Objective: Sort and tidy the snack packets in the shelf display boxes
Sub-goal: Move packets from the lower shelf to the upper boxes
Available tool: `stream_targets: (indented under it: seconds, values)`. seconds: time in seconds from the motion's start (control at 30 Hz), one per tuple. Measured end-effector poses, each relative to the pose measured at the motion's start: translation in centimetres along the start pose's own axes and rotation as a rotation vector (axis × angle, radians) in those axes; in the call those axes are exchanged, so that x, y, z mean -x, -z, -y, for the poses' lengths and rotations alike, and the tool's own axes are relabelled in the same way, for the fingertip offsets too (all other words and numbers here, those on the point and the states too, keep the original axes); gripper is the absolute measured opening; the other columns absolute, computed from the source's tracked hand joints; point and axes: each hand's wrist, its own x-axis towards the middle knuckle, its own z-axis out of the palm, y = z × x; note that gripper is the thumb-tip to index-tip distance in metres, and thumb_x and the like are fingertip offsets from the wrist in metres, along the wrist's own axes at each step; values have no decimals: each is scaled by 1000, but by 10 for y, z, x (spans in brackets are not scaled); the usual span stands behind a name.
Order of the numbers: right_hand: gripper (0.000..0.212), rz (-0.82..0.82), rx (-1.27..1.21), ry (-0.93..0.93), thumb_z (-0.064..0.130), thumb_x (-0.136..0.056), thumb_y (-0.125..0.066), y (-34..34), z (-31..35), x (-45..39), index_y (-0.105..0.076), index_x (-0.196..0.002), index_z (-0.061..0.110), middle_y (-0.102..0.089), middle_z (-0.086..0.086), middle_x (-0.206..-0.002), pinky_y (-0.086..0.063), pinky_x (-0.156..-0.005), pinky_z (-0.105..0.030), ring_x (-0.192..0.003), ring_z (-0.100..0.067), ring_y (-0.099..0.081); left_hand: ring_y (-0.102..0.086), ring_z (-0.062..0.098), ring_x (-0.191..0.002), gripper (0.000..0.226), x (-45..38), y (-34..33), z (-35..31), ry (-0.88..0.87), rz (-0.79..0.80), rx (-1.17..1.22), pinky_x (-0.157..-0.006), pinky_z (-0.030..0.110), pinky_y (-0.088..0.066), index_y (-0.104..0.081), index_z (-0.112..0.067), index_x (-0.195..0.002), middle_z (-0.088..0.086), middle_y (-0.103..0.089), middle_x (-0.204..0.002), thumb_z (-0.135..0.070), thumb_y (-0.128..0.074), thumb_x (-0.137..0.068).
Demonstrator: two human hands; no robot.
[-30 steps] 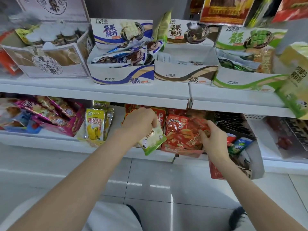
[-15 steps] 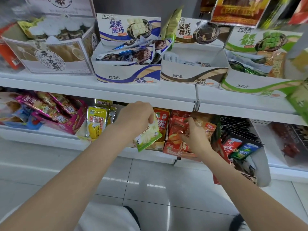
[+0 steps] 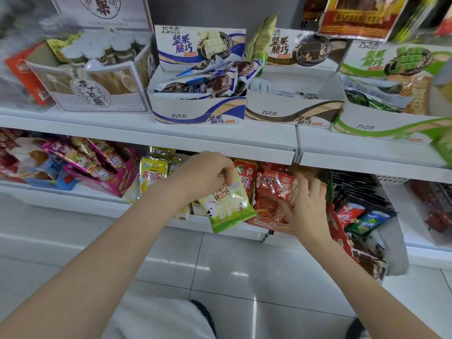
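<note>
My left hand point(image 3: 208, 173) pinches the top of a light green and white snack packet point(image 3: 226, 206), which hangs in front of the lower shelf. To its right, my right hand point(image 3: 305, 204) lies with fingers spread on a stack of red packets point(image 3: 274, 189) in the lower shelf. On the upper shelf stand three matching display boxes: a blue-striped box point(image 3: 198, 111) full of packets, a brown-striped box point(image 3: 291, 111) holding few packets, and a green-striped box point(image 3: 381, 128) with green packets.
A grey patterned box point(image 3: 95, 94) stands at the upper left. On the lower shelf, a pink box of packets point(image 3: 97, 172) and yellow packets point(image 3: 151, 174) sit left; a box of dark, red and green packets point(image 3: 359, 216) sits right. Glossy floor tiles point(image 3: 244, 272) lie below.
My left hand has kept hold of the green packet and shifted slightly. My right hand moved left from the box edge onto the red packets, and the view moved closer to the shelf.
</note>
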Motion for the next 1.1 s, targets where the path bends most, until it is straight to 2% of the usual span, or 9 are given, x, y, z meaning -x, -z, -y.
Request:
stream_targets:
  seconds: [0.07,0.17,0.23,0.4,0.53,0.67,0.8,0.97,1.1]
  values:
    - [37,-74,-242,42,22,-82,-68,34,9,6,-57,-113,5,-53,-13,-113,-42,-88,-41,-106,-30,-48,-48,4,-71,22,2,2,-9,-31,7,104,-65,20,-40,-56,-22,-75,-18,-49,-74,-6,-50,-90]
    - [19,341,-721,-30,31,-87,-61,87,26,10,-58,-104,23,-61,8,-104,-46,-86,-29,-101,-8,-56,-56,6,-77,27,3,-1,-32,-65,-54,391,-72,17,-44,-53,-24,-70,-10,-58,-78,-3,-57,-86]
    - [31,397,-706,-13,22,-80,-70,114,22,11,-54,-106,26,-62,10,-103,-50,-85,-27,-97,-6,-59,-57,5,-75,27,2,-1,-58,-92,-123,568,-69,10,-43,-52,-21,-70,-7,-58,-77,1,-58,-85]
    - [31,37,-541,-147,13,-81,-69,192,-37,9,-53,-107,18,-59,7,-89,-38,-70,-24,-84,-9,-52,-58,4,-77,22,-14,13,-134,-210,-164,665,-66,12,-47,-54,-19,-79,-6,-60,-84,2,-57,-86]
    - [24,-213,-704,-296,11,-85,-64,253,-95,8,-54,-106,19,-63,2,-94,-49,-71,-19,-81,-9,-60,-61,13,-77,13,-35,28,-193,-263,-129,580,-70,22,-50,-55,-17,-90,0,-62,-93,-4,-54,-89]
    - [18,-426,-673,-352,13,-85,-64,299,-147,-5,-58,-102,13,-65,-8,-100,-47,-80,-40,-92,-25,-59,-58,17,-89,9,-52,27,-244,-336,-101,398,-81,32,-48,-57,-21,-94,-2,-59,-100,-13,-52,-92]
    - [23,-588,-522,-368,3,-80,-63,331,-190,-32,-56,-102,5,-62,-7,-96,-47,-78,-40,-90,-25,-58,-57,17,-100,13,-77,19,-283,-335,-103,294,-83,31,-47,-60,-21,-97,1,-61,-110,-13,-50,-93]
    - [25,-331,-369,-294,12,-83,-67,330,-226,-66,-58,-105,7,-66,-12,-100,-50,-80,-44,-92,-29,-60,-58,15,-90,13,-114,19,-324,-359,-175,235,-71,24,-45,-64,-14,-98,-1,-62,-95,-18,-54,-92]
    - [27,-31,-155,-183,18,-85,-65,325,-243,-93,-61,-105,1,-64,-13,-104,-49,-81,-38,-95,-32,-60,-58,15,-85,25,-145,17,-358,-329,-148,62,-71,28,-44,-67,-17,-85,-3,-66,-86,-42,-64,-83]
